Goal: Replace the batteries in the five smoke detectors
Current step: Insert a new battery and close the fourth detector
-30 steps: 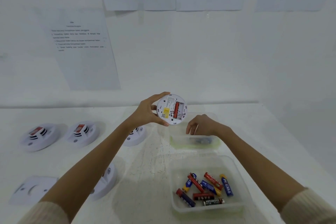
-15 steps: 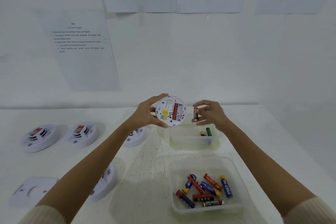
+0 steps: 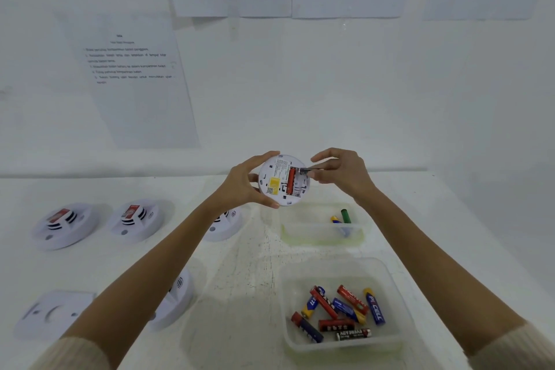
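Single wide-angle view, worn on the head. Looks forward and down across the white counter (image 3: 90, 273) toward the wall (image 3: 330, 99) behind it. Sits close over the near edge, with both forearms (image 3: 168, 264) showing from the lower corners.

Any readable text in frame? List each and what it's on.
"EVEREADY": black battery, in the near tub.
"P?CELL", second letter unclear: blue battery, same tub.
Wall sheets, held smoke detector print, other batteries: too blurred or small to read.
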A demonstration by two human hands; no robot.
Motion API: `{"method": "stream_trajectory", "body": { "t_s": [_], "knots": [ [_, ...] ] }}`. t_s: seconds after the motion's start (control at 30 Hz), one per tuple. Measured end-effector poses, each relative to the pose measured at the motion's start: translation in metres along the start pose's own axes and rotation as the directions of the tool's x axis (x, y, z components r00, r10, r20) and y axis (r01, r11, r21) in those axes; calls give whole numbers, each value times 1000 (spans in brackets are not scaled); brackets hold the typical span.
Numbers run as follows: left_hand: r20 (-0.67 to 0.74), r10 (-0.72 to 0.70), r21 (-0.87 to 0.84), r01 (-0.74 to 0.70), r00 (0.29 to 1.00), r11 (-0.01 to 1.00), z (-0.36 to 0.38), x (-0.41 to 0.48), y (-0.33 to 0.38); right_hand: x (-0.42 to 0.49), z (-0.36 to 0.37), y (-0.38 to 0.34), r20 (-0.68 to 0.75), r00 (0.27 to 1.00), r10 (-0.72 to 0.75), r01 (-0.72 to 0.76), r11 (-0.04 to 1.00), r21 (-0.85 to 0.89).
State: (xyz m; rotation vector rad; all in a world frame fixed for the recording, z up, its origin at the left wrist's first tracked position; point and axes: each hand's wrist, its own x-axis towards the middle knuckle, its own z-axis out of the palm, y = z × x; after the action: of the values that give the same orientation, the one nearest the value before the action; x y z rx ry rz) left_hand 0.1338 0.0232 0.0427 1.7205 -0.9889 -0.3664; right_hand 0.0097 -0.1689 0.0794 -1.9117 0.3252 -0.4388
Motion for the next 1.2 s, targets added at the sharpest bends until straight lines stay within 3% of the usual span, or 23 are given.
{"method": "stream_trajectory", "body": {
  "t_s": [0.2,0.37,0.47,0.53,0.67,0.87,1.07,1.2],
  "knots": [
    [-2,14,1,-14,1000,1000,3,0,3,2,6,-6,30,999,-20,22,997,-76],
    [-38,44,-9,-44,998,999,9,2,7,4,19,3,-133,977,-166,137,970,-203],
    [-60,44,-30,-46,997,998,8,3,9,1,28,9,-250,935,-253,220,964,-150],
    [-71,41,-35,-44,997,998,8,4,10,1,26,9,-254,948,-193,176,980,-90],
    [-64,50,-22,-51,997,998,12,4,9,-1,21,6,-47,996,71,-60,975,213],
    [-50,56,-24,-57,997,998,17,3,9,-2,12,4,53,984,168,-176,913,367],
    [-36,60,1,-60,998,998,17,4,13,-1,15,12,-36,990,137,-111,908,405],
    [-45,74,-3,-74,996,997,18,3,15,1,19,18,-140,988,60,-14,950,311]
  ]
}}
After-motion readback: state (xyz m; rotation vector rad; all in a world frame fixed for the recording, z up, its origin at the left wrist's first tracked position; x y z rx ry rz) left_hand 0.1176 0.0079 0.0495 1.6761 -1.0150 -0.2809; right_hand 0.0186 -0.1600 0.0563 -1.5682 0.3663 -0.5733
